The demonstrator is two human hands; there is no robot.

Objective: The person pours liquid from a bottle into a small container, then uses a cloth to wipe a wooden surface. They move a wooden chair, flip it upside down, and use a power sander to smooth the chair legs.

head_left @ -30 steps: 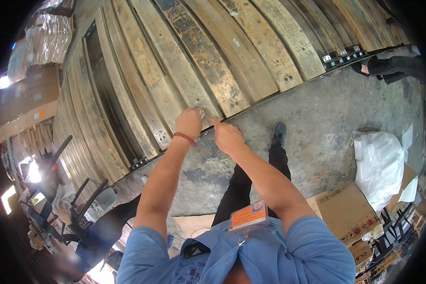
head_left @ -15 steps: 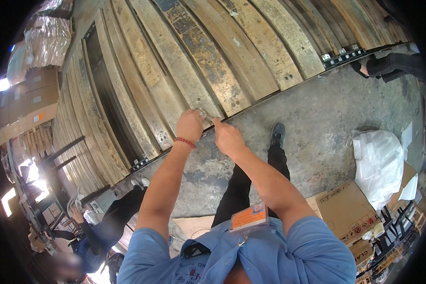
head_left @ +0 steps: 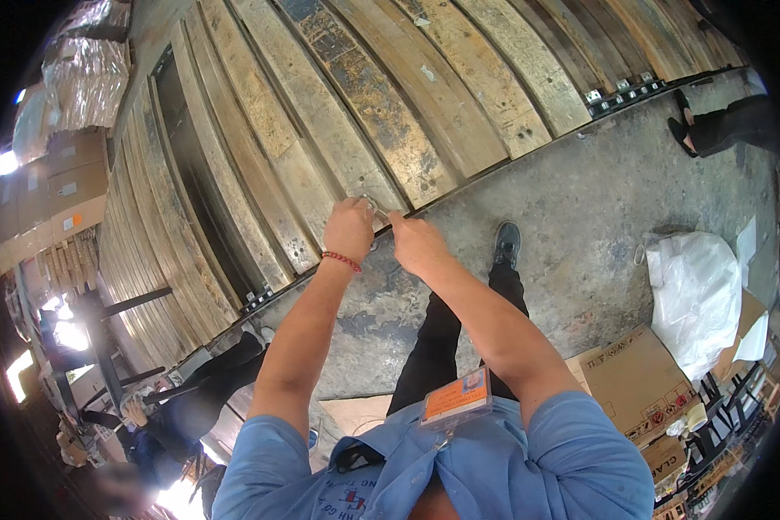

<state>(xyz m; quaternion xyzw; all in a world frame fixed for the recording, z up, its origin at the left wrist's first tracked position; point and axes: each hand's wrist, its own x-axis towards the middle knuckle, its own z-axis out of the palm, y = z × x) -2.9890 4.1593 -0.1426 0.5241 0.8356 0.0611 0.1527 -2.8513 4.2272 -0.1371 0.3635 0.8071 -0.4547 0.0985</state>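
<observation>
My left hand (head_left: 348, 230), with a red bead bracelet on the wrist, and my right hand (head_left: 416, 243) are held out close together in front of me. Both sets of fingers pinch a small pale object (head_left: 375, 207) between them; it is too small to identify. The hands hover over the edge where worn wooden planks (head_left: 381, 130) meet the concrete floor (head_left: 581, 208). My dark shoe (head_left: 506, 244) stands on the concrete just right of the hands. An orange badge (head_left: 456, 398) hangs on my blue shirt.
A white plastic bag (head_left: 693, 295) and cardboard boxes (head_left: 633, 381) lie at the right. Another person (head_left: 191, 407) in dark clothes is at the lower left, and someone's dark-clad legs (head_left: 719, 126) show at the upper right. Stacked cartons (head_left: 43, 199) stand far left.
My hands stay almost in place, still pinching the small object. The person at the lower left has shifted position.
</observation>
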